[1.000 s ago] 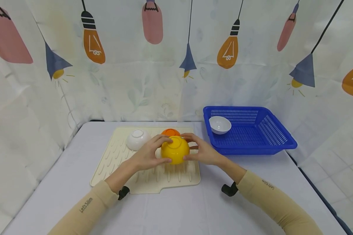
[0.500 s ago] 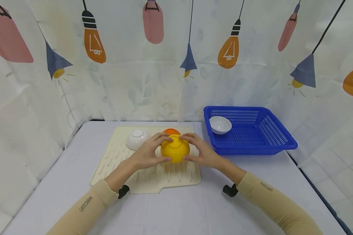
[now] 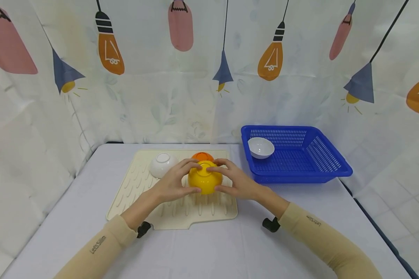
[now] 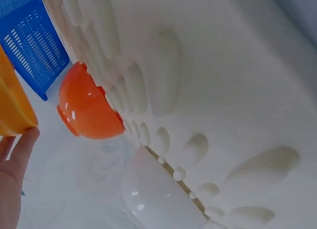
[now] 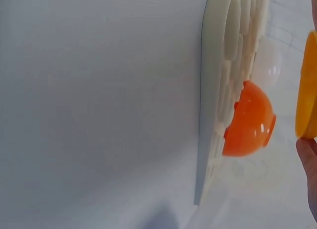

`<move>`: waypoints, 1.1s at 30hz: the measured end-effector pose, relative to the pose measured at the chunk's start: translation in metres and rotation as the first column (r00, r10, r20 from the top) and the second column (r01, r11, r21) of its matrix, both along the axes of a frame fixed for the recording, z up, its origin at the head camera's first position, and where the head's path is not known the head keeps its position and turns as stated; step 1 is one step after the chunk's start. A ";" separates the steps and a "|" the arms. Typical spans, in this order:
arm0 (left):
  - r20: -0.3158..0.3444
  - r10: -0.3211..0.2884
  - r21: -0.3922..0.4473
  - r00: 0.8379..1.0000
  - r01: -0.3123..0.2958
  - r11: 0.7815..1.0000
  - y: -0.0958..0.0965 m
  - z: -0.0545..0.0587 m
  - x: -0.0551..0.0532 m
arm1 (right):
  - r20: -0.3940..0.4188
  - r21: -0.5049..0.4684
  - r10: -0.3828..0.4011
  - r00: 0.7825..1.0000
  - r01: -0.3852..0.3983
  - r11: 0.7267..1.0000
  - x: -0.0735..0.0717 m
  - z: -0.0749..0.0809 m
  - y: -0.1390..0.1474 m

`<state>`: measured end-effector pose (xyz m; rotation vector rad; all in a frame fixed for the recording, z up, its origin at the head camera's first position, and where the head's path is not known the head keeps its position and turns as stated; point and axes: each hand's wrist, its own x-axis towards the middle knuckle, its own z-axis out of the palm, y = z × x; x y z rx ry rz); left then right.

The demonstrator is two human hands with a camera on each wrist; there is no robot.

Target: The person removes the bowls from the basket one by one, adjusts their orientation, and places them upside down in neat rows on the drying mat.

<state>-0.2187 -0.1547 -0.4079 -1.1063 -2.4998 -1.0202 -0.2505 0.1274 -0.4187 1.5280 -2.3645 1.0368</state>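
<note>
A yellow bowl (image 3: 205, 181) hangs upside down between both hands, raised above a cream drying mat (image 3: 132, 197). My left hand (image 3: 176, 182) grips its left side, thumb low by the rim and fingers up at the foot ring. On the opposite side my right hand (image 3: 239, 181) holds it the same way. Behind it, an orange bowl (image 4: 89, 104) rests inverted on the mat and is partly covered in the head view. An inverted white bowl (image 3: 163, 166) sits on the mat to the left. Both wrist views catch only the edge of the yellow bowl (image 5: 308, 90).
To the right stands a blue basket (image 3: 300, 180) with slotted walls. Inside its left end a second white bowl (image 3: 261, 148) lies with its opening up. The white-covered table (image 3: 209, 252) meets a patterned curtain (image 3: 139, 104) at the back.
My right fingers have come over the top of the yellow bowl from its side. The bowl has shifted slightly left over the last half second. The other bowls stay put.
</note>
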 end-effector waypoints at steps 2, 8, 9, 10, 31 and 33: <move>0.016 0.008 0.004 1.000 -0.008 1.000 -0.003 -0.001 0.001 | 0.004 0.012 0.007 1.000 -0.007 1.000 0.000 -0.001 -0.003; 0.069 0.022 0.020 0.997 -0.024 1.000 -0.012 0.000 0.004 | 0.044 0.051 0.001 0.999 -0.003 0.999 0.004 -0.003 -0.013; 0.073 0.022 0.016 0.997 -0.023 1.000 -0.013 0.001 0.004 | 0.049 0.052 -0.004 0.999 0.002 0.999 0.004 -0.004 -0.015; 0.077 0.023 0.011 0.997 -0.024 1.000 -0.014 0.001 0.003 | 0.050 0.052 -0.010 0.999 0.007 0.999 0.004 -0.004 -0.016; 0.286 0.051 -0.039 0.957 -0.041 0.998 -0.059 0.009 0.003 | 0.076 0.051 -0.047 0.996 0.043 0.998 0.005 -0.016 -0.069; 0.294 0.052 -0.041 0.955 -0.041 0.998 -0.065 0.009 0.005 | 0.089 0.056 -0.043 0.995 0.038 0.998 0.005 -0.015 -0.075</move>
